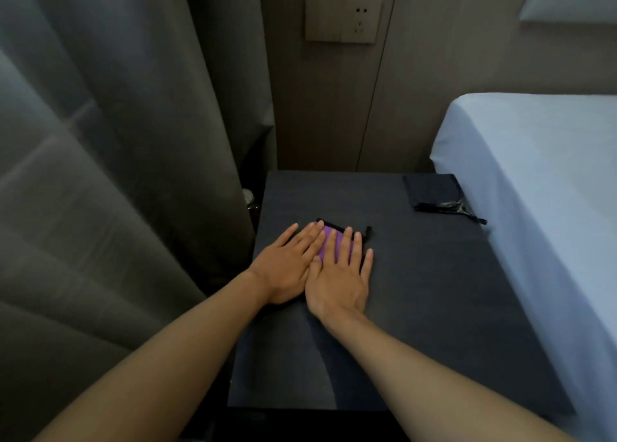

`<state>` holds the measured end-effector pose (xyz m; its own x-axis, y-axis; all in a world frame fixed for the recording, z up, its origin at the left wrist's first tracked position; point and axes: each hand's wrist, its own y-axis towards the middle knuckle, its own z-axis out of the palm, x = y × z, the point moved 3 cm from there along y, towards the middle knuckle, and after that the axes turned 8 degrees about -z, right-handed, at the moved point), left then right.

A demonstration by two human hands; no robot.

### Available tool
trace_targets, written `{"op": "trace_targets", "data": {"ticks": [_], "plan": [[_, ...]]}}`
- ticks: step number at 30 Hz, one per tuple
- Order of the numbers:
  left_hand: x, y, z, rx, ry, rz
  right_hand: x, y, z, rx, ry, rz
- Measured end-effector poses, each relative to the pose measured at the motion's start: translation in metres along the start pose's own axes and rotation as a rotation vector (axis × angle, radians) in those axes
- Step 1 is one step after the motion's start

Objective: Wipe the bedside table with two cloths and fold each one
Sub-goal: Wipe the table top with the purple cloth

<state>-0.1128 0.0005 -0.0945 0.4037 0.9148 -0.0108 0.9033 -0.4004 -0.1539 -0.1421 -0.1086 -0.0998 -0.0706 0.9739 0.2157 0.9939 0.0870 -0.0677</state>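
Note:
A small folded purple cloth [335,242] with a black edge lies on the dark bedside table [434,291], left of its middle. My left hand [288,268] and my right hand [340,274] lie flat on top of it, side by side, fingers stretched out and pressing down. Most of the cloth is hidden under them. A second cloth [432,193], dark blue and folded, rests at the table's far right corner, apart from both hands.
A grey curtain [117,174] hangs close along the table's left side. A bed with a white sheet [541,208] borders the right side. A wall panel with a socket plate [343,19] stands behind the table.

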Motion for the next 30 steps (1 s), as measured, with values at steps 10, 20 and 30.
{"op": "trace_targets", "data": {"ticks": [10,20,30], "plan": [[0.03,-0.048,0.012,-0.011,-0.025,-0.238,0.044,0.004,0.006,0.081,0.012,-0.228],[0.007,-0.088,0.023,-0.056,-0.143,-0.487,0.048,-0.013,0.005,0.175,-0.031,-0.433],[-0.03,-0.115,0.026,-0.075,-0.142,-0.659,0.034,-0.031,0.007,0.163,-0.112,-0.67]]}}
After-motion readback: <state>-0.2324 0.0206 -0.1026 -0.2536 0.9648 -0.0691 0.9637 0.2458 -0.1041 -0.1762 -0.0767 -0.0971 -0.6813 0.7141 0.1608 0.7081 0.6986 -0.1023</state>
